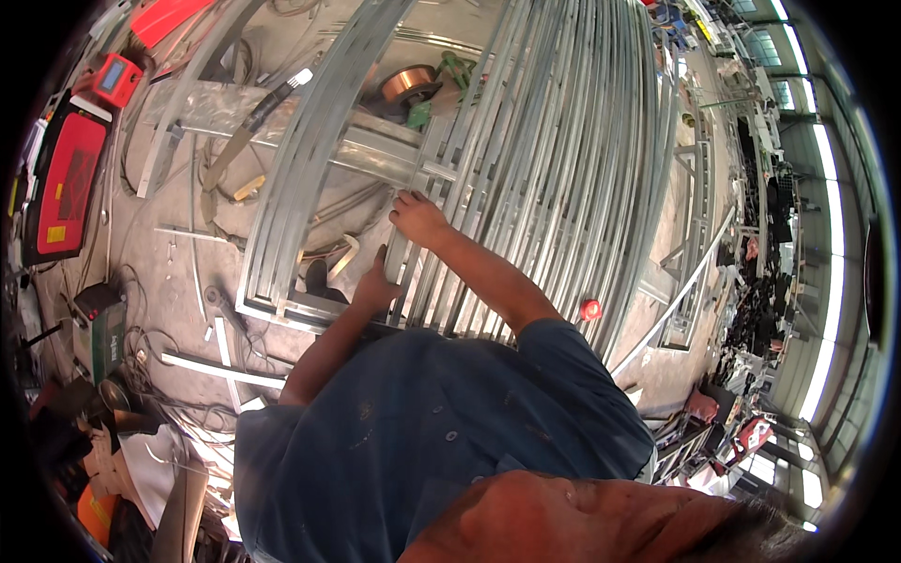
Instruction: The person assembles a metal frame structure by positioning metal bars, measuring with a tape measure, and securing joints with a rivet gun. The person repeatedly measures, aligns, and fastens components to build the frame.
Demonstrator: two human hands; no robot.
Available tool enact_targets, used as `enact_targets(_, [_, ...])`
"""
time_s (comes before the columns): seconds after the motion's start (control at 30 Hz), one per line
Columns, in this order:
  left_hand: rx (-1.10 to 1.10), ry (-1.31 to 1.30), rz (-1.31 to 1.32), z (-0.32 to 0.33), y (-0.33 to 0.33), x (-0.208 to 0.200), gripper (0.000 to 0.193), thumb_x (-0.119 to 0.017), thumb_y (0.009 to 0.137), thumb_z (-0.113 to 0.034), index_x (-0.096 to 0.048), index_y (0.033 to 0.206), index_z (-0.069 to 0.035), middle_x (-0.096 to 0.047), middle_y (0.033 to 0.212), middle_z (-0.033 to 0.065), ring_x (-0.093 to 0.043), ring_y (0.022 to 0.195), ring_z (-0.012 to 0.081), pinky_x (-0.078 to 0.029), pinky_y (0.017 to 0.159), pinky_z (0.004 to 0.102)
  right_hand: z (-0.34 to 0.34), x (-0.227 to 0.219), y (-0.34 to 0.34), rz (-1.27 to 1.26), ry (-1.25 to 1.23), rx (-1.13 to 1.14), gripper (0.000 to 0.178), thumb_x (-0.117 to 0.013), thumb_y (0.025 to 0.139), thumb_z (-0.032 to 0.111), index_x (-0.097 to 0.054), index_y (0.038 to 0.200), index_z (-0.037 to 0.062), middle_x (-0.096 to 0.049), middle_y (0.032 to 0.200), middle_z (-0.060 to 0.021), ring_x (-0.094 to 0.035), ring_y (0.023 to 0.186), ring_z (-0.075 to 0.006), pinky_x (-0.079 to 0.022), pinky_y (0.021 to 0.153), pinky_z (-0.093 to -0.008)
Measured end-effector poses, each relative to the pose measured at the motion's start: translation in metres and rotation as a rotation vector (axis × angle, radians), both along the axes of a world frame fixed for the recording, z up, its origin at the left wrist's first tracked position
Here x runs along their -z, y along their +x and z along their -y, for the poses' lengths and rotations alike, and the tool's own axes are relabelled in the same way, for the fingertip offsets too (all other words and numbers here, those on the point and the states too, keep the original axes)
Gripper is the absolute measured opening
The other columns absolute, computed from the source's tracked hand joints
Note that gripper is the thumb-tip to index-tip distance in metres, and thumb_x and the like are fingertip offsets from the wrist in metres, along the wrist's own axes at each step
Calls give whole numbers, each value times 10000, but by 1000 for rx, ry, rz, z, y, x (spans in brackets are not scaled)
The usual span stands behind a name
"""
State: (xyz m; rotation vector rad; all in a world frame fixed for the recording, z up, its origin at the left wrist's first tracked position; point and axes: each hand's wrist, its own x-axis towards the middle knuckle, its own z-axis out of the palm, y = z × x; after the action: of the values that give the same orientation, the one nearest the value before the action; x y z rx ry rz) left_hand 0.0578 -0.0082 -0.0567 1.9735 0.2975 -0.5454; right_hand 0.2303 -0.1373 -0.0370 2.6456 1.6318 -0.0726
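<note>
Several long silvery metal tubes (pixel 554 150) lie side by side in front of me, running away from my body. At the left edge of this row is one metal tube (pixel 398 255). My right hand (pixel 419 220) is closed over its upper part, the fingers curled round the edge. Nearer my body, my left hand (pixel 377 289) grips the same tube from its left side, one finger pointing forward along it. The undersides of both hands are hidden.
Left of my hands, more long profiles (pixel 314 131) rest across a metal crossbeam (pixel 375 155). Beyond sits a spool of copper-coloured wire (pixel 409 83). A red machine (pixel 70 183) stands far left, with cables on the floor. A small red object (pixel 589 310) lies at the tubes' right.
</note>
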Motion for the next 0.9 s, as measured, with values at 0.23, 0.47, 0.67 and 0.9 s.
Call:
enact_targets(0.23, [-7, -9, 8, 0, -1, 1, 1057, -684, 671, -175, -133, 1567, -70, -663, 1008, 332, -649, 956, 494, -527, 838, 516, 0, -2, -1, -11, -9, -1, 134, -594, 778, 178, -680, 847, 103, -618, 1046, -62, -528, 1192, -266, -445, 1070, -432])
enact_targets(0.47, [0, -22, -33, -1, -1, -1, 1058, -675, 665, -172, -131, 1567, -70, -662, 1010, 334, -647, 954, 500, -526, 837, 520, 0, -3, -4, -26, -23, 21, 142, -593, 781, 185, -688, 844, 100, -629, 1043, -72, -528, 1203, -273, -455, 1057, -435])
enact_targets(0.67, [-40, 6, 87, 3, -9, 27, 1067, -709, 673, -174, -134, 1564, -63, -680, 975, 310, -673, 895, 475, -546, 780, 520, -3, 17, -2, 102, 30, -16, 203, -582, 804, 211, -720, 912, 109, -642, 1127, -95, -508, 1253, -307, -439, 1057, -468])
enact_targets(0.9, [-17, 41, 106, 3, -6, 13, 1039, -716, 682, -180, -175, 1562, -66, -677, 1038, 301, -686, 918, 436, -554, 795, 486, 13, -27, 13, 233, 372, 353, 361, -565, 876, 188, -643, 1215, 93, -557, 1254, -148, -448, 1297, -322, -377, 1095, -507])
